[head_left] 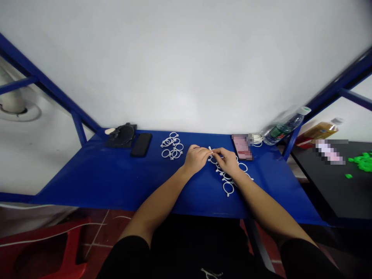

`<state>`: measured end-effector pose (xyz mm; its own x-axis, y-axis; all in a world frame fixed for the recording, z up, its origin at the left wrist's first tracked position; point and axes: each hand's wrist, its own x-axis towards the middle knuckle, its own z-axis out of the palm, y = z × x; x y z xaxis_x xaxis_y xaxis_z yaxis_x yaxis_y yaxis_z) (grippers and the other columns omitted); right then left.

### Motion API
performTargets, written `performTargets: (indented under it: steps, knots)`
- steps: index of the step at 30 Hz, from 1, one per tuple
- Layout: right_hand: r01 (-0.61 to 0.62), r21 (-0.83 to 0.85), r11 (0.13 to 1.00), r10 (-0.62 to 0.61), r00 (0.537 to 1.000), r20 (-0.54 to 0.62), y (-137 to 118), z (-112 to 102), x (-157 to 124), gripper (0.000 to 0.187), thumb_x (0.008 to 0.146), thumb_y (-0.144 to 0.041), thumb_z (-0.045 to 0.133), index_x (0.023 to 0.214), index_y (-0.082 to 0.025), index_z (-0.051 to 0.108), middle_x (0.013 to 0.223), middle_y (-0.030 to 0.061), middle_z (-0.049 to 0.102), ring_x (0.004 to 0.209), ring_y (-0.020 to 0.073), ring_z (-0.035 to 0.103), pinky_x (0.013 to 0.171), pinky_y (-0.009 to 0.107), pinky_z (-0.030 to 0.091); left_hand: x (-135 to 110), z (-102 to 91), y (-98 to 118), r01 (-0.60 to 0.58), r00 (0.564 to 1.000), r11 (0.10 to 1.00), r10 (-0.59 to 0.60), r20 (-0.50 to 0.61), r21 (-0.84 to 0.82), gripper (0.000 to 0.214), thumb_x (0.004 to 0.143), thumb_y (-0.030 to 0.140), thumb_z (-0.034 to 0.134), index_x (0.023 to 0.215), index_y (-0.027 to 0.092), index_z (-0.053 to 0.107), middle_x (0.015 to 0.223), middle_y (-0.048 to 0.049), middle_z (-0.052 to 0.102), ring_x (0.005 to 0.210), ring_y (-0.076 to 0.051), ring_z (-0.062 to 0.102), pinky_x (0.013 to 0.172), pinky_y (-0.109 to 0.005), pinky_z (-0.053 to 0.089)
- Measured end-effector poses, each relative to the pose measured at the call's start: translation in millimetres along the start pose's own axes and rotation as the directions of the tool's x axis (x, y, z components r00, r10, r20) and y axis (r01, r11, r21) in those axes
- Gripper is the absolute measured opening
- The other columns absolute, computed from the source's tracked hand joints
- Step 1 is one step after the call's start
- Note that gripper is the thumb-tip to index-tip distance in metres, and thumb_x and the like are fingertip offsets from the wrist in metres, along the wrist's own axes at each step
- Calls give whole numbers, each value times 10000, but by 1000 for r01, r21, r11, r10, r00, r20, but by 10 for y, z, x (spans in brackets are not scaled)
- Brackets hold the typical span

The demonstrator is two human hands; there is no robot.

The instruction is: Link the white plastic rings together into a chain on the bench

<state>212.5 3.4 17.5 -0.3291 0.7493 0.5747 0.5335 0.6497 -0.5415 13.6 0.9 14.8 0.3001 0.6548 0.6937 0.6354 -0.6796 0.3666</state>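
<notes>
My left hand (196, 158) and my right hand (229, 160) meet over the middle of the blue table (104, 178). Both have their fingers pinched on a small white plastic ring piece (211, 151) held between them. Under and beside my right hand lies a loose row of white rings (228, 187), partly hidden by the wrist. A second group of several white rings (172, 146) sits on the table to the left of my left hand, apart from it.
A black phone (141, 144) and a dark pouch (122, 135) lie at the back left. A pinkish blurred card (242, 146) and a plastic bottle (283, 128) stand at the back right. Green parts (363, 161) lie on a black table to the right. A red stool (43, 252) is below left.
</notes>
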Motion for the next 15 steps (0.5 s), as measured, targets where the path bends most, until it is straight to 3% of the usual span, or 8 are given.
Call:
performTargets:
  steps: [6, 9, 11, 13, 15]
  knots:
    - [-38, -70, 997, 37, 999, -11, 17, 23, 3, 163, 1005, -322, 601, 1042, -234, 734, 896, 45, 795, 743, 197, 743, 646, 288, 547, 6, 23, -11, 47, 996, 999, -49, 79, 22, 253, 1072, 290, 518, 1009, 208, 750, 1013, -39, 809, 920, -173, 741, 921, -378, 451]
    - [-15, -150, 989, 13, 1000, -15, 51, -6, 29, 191, 1001, -318, 587, 1057, -225, 743, 922, 60, 796, 782, 212, 747, 691, 310, 558, 62, -99, -81, 68, 986, 996, -76, 147, 61, 235, 1051, 362, 574, 1044, 225, 764, 1029, -40, 804, 951, -192, 733, 945, -386, 450]
    - [-4, -212, 977, 5, 1000, 3, 79, -47, 49, 189, 980, -283, 586, 1042, -222, 754, 940, 63, 798, 822, 227, 749, 730, 330, 564, 107, -248, -191, 157, 970, 977, -180, 162, 146, 237, 1028, 395, 608, 1062, 229, 774, 1049, -56, 797, 981, -219, 723, 948, -397, 456]
    - [-19, -252, 967, 20, 1000, 1, 97, -91, 67, 189, 955, -246, 584, 1013, -223, 762, 938, 60, 796, 838, 234, 745, 747, 342, 564, 140, -436, -345, 338, 918, 902, -379, 118, 268, 235, 1015, 379, 611, 1067, 225, 781, 1052, -80, 788, 987, -243, 716, 914, -395, 471]
    - [-49, -256, 965, 44, 999, -28, 95, -120, 78, 190, 946, -243, 582, 995, -222, 765, 939, 60, 793, 839, 233, 741, 748, 345, 564, 149, -631, -515, 500, 809, 771, -578, 105, 394, 223, 996, 368, 615, 1010, 229, 789, 1030, -88, 782, 980, -265, 713, 884, -398, 479]
